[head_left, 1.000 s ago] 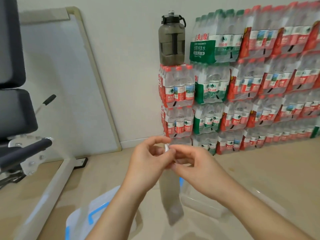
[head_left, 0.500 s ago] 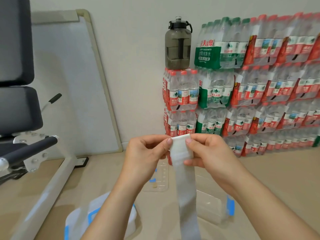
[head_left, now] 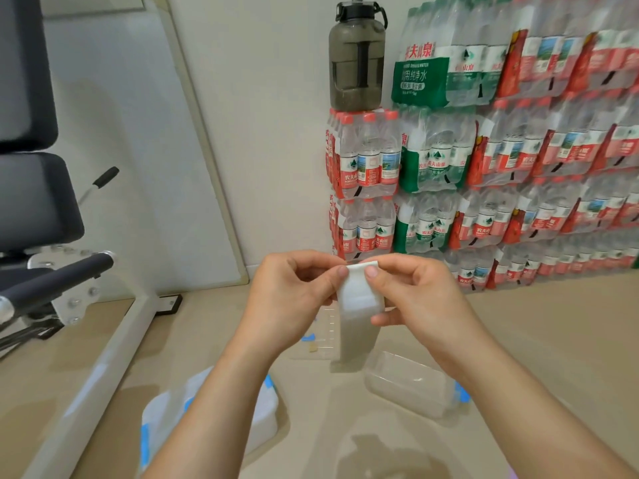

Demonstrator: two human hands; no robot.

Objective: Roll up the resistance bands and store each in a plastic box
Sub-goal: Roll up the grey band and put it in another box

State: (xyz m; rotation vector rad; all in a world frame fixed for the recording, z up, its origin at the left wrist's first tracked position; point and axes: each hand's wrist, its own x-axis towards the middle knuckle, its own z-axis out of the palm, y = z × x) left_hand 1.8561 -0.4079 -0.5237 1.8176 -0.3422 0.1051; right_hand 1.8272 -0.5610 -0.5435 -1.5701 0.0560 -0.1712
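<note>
One resistance band [head_left: 359, 299], white and flat, is held up in the air in front of the person, above the floor [head_left: 553, 340]. Its top end is pinched from both sides: the left hand [head_left: 294, 299] clamps thumb and forefinger on the left corner, and the right hand [head_left: 422, 299] does the same on the right corner, with a lower finger curled against the band's right edge. The rest of the band hangs straight down; its lower end is blurred.

Below and to the right, an open clear plastic box [head_left: 411, 385] sits on the floor. A clear lid [head_left: 321, 337] lies flat behind the hanging band. A closed box with blue clips [head_left: 166, 420] rests under the left forearm.

Shrink-wrapped packs of water bottles [head_left: 518, 167] are stacked against the wall, with a dark jug [head_left: 358, 60] on top. A whiteboard [head_left: 138, 150] leans at left, beside a padded bench [head_left: 31, 188].
</note>
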